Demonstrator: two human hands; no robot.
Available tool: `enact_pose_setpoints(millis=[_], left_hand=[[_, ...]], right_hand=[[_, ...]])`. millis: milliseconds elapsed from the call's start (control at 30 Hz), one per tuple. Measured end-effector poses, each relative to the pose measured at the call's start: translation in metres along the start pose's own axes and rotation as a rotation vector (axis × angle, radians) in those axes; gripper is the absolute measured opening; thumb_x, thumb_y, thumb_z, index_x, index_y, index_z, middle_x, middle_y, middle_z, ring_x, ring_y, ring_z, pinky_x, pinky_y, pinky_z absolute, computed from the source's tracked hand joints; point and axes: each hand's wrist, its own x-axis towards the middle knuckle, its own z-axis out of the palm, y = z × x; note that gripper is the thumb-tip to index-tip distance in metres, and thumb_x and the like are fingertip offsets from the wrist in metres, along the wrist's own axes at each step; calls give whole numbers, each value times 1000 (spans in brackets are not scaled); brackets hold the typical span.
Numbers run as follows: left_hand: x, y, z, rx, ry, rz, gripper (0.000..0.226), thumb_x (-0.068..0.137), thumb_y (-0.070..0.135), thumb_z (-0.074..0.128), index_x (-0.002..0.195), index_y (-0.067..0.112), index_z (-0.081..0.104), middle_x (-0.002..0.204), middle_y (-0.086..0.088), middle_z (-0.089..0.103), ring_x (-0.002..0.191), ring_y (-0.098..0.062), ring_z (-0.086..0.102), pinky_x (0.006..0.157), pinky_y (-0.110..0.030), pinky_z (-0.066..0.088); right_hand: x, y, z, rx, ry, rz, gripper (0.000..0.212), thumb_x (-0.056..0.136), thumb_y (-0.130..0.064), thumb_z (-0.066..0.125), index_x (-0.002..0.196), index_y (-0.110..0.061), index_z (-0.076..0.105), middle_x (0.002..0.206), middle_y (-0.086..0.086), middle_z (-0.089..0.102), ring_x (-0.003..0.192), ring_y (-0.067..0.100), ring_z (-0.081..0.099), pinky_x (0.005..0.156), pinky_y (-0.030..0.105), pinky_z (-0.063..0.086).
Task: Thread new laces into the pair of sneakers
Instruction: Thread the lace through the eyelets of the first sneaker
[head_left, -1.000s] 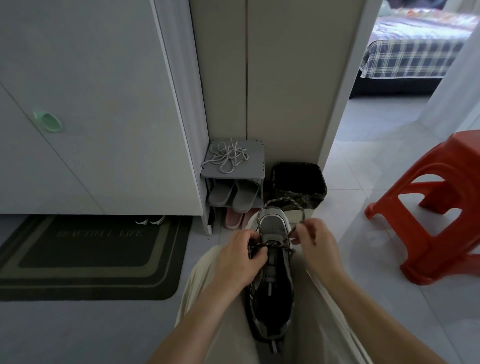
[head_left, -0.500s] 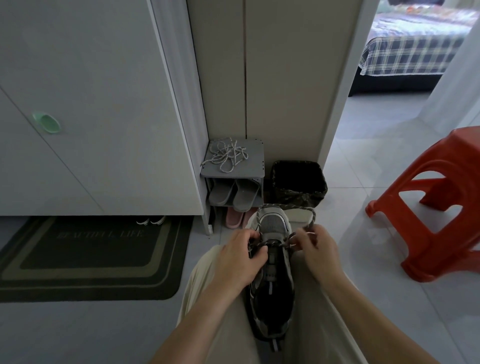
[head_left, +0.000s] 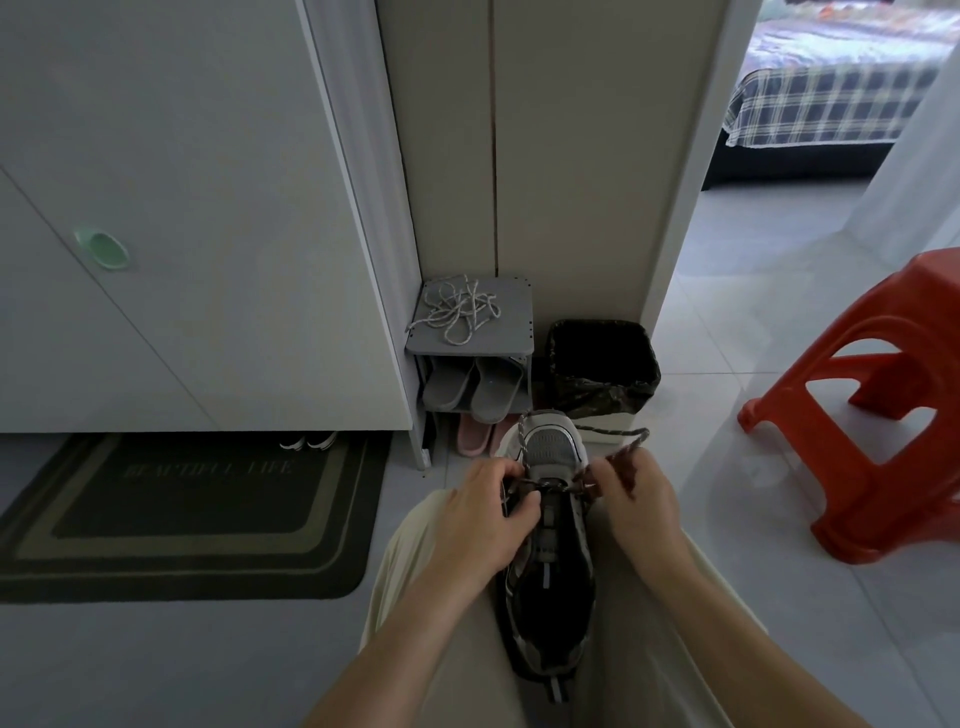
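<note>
Fig. Hands in head view. The left forearm (head_left: 410, 634) and right forearm (head_left: 727, 618) are extended forward and converge above the lap. The left hand (head_left: 483, 525) is shown from the back, its fingers curled round the left side of the sneaker (head_left: 550, 449) and its thumb laid on the upper. A lace (head_left: 615, 431) is pinched in the curled right hand (head_left: 636, 512).

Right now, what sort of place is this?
Most likely a home entryway or hallway: a small shoe rack holding slippers, a doormat beside it, and a bed in the next room.
</note>
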Motion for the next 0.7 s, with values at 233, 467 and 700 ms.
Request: enact_pose_setpoints(millis=[233,467,700], left_hand=[[1,-1,2,-9,-2,2,31,86,38,61,114,27,52,104,20,45,99,-5,53,94,-32,45],[1,-5,3,-16,13,12,33,86,39,62,114,26,52,106,17,47,100,-3,51,87,-23,46],[3,-5,4,-13,24,29,31,86,36,62,113,25,54,105,17,48,96,-1,50,85,-18,43]], right_hand=[[5,-3,-4,-136,-21,-49,15,93,-25,56,85,-13,55,79,-1,66,74,18,63,66,28,47],[1,-11,-4,-105,-144,-52,13,87,-28,65,85,-17,61,79,-3,66,75,13,62,64,23,47],[11,-21,-14,176,-2,107,15,99,-17,42,89,-8,48,71,3,71,64,15,70,62,25,50]])
